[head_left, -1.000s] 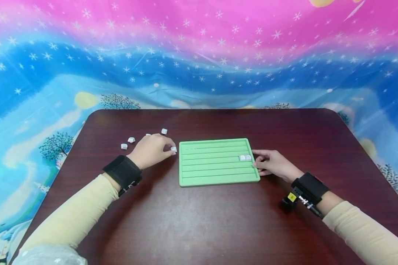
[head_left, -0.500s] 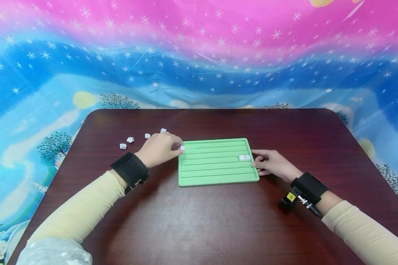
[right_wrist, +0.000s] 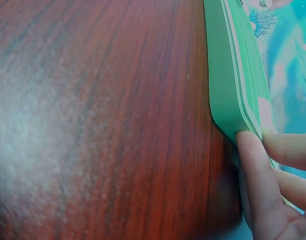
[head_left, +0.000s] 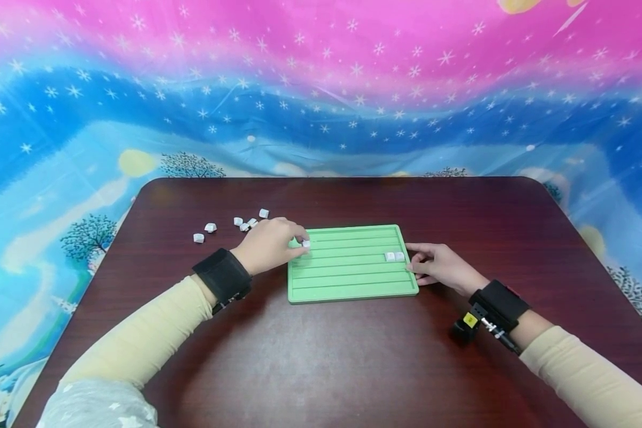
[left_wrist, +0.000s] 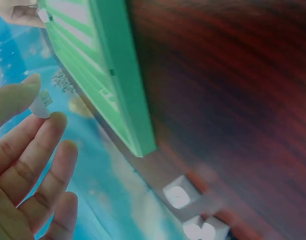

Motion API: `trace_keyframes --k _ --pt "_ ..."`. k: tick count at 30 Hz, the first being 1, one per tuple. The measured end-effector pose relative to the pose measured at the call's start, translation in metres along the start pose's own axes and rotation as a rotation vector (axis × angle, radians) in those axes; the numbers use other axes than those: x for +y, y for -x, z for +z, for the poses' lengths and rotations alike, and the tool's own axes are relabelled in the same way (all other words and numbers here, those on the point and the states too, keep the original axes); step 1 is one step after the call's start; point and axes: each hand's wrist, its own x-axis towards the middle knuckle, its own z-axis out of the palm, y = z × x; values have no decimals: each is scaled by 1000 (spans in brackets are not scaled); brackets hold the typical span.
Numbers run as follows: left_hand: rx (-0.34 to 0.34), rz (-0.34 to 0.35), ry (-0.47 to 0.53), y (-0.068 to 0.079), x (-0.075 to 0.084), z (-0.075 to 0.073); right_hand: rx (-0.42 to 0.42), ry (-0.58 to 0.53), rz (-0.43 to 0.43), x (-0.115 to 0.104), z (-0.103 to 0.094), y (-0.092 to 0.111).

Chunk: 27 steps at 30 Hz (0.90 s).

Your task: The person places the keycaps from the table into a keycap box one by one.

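Observation:
My left hand (head_left: 270, 245) pinches a small white keycap (head_left: 307, 244) between thumb and fingertip, over the left part of a green ridged tray (head_left: 348, 281). The left wrist view shows the pinched keycap (left_wrist: 39, 107) from the side, with its stem side visible; the other fingers are spread loosely. At the opposite end, my right hand (head_left: 445, 267) holds the tray's right edge. In the right wrist view, fingers (right_wrist: 255, 165) press the tray's outer side and rim. Two white keycaps (head_left: 394, 257) sit side by side in one row near that edge.
Several loose white keycaps (head_left: 238, 222) lie on the dark wooden table (head_left: 321, 362), left of and behind the tray. A black wrist camera (head_left: 464, 329) hangs below my right wrist. A patterned cloth (head_left: 321, 107) hangs behind the table.
My left hand has moved right with the keycap, from beside the tray to over its left rows. Loose keycaps behind the hand came into view. My right hand stays at the tray's edge.

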Motion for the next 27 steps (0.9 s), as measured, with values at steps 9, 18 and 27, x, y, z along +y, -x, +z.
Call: trace_keyframes --k 9,18,27 --pt "13 36 16 -11 10 0 2 -4 -3 0 0 0" --pt "0 68 -21 -22 19 5 0 1 0 0 0 0" --pt "-29 110 -10 -32 32 11 1 -2 -5 0 1 0"
